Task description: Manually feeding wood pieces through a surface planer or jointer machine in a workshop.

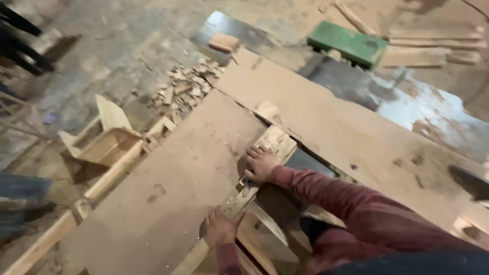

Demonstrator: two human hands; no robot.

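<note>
Here you have one long wooden strip (239,203) lying along the inner edge of the big brown board that serves as your surface (168,203), right where that board meets the gap beside the second, longer plank (346,132). Your right hand (261,164) presses flat on the far end of the strip, fingers spread and open on top of it rather than wrapped round it. Your left hand (220,228) sits on the near end, fingers curled over the strip's edge in a loose hold; whether they close fully underneath I cannot tell.

The strip looks stiff, dry and fairly light, rough-sawn, so splinters are likely and it should not slip much. Holding it near both ends, as you do, seems the steadiest way, since a long thin piece can twist or pivot if held at one point.

Counting: one strip, two hands, two large boards. Beyond the far corner of the surface lies a heap of small offcuts (188,89), too many to count, one green block (349,43), and one small wooden frame (104,140) off the left edge.
</note>
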